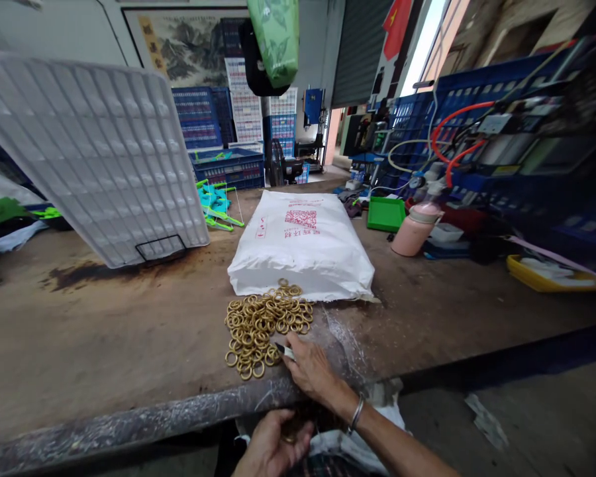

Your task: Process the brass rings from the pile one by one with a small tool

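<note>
A pile of brass-coloured rings (258, 318) lies on the worktable in front of a flat white sack (302, 245) with red print. At the pile's near right edge, my right hand (312, 368) is closed on a short pale tool with a dark pointed tip (284, 351); its exact kind is unclear. A metal bracelet circles that wrist. Below the table's front edge, my left hand (278, 445) is turned palm up, fingers curled around what look like a few brass rings (289, 435), partly in shadow. White cloth or sacking (347, 442) lies beneath my right forearm.
A large white ribbed plastic panel (104, 159) stands on the left. Green and turquoise plastic pieces (216, 205) lie behind it. To the right are a green tray (385, 213), a pink bottle (414, 232), a yellow tray (551, 278) and machinery with orange hoses (440, 129).
</note>
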